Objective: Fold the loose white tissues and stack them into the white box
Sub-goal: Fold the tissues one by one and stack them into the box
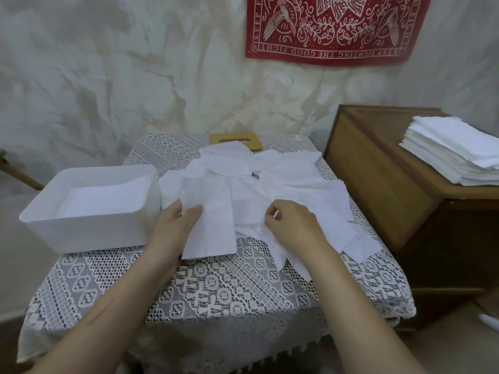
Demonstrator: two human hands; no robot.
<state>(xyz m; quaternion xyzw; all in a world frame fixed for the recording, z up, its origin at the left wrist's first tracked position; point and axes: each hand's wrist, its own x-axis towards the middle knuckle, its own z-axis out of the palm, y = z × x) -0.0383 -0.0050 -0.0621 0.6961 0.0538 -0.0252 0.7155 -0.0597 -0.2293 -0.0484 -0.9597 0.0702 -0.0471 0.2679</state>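
on the lace surface [216,287], left hand [175,225] grips a folded tissue [210,225], right hand [291,225] pinches the loose pile [286,179]; a tug could tear it.

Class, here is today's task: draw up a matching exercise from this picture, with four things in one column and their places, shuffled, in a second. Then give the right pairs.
Things
1. white box
2. red cloth
3. neat tissue stack
4. slotted wooden board

Places
A. on the wooden cabinet
B. hanging on the wall
C. on the table's left side
D. at the table's far edge, partly under loose tissues

Pairs: 1-C, 2-B, 3-A, 4-D
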